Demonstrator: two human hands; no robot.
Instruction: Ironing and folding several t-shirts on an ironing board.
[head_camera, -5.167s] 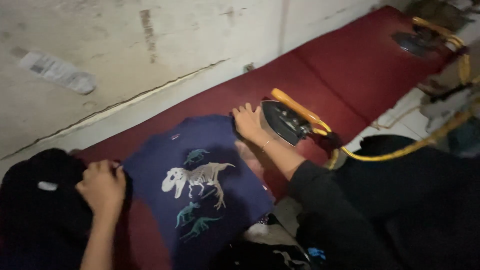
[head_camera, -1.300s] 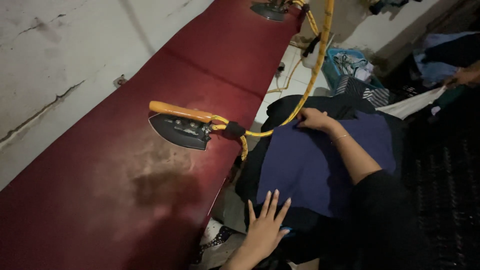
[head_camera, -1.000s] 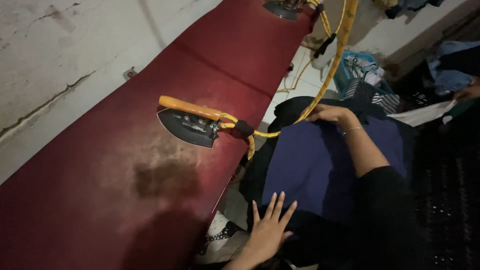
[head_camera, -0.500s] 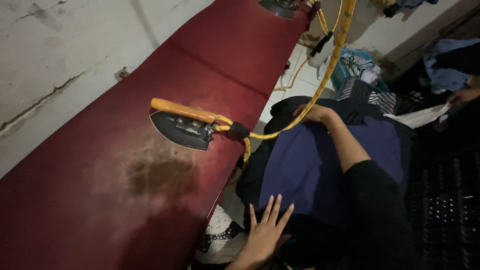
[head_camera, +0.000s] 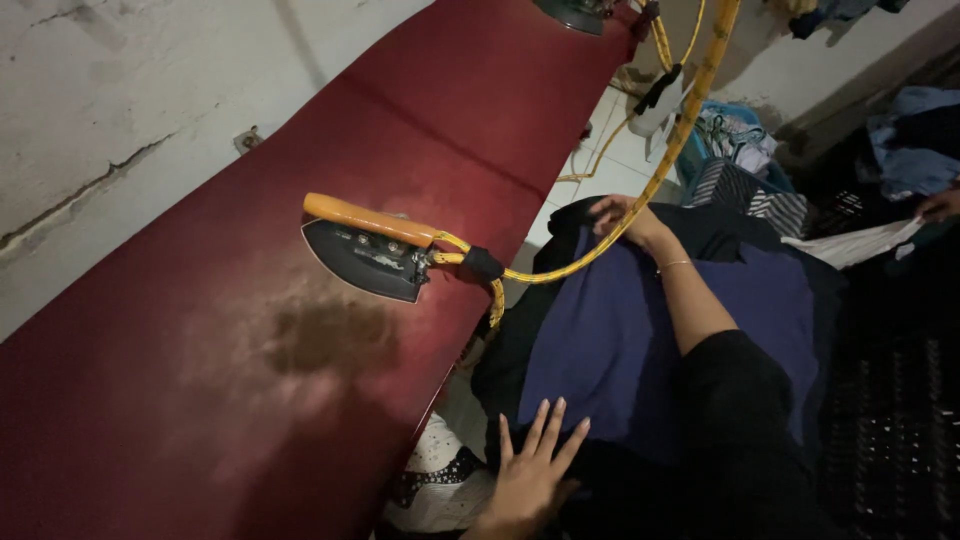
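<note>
Long red padded ironing board (head_camera: 150, 400) runs along the cracked white wall (head_camera: 110, 80), wall on its far side. Black iron w/ orange handle (head_camera: 370, 250) sits on the board mid-length, near the edge; dark scorch patch (head_camera: 330, 340) just in front of it. Yellow braided cord (head_camera: 640, 195) leaves the iron's rear, goes off the board & up right. Dark blue folded shirt (head_camera: 600, 340) lies right of the board, lower down, on a black garment (head_camera: 540, 300). Left hand (head_camera: 530, 480) flat on the pile's near end, right hand (head_camera: 625, 215) at the far end, under the cord. Blue laundry basket (head_camera: 720, 150) beyond the pile.

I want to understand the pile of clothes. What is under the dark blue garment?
Under the dark blue garment lies black clothing, showing around its edges. Both hands, left and right, rest on the pile. Anything deeper is covered.
</note>
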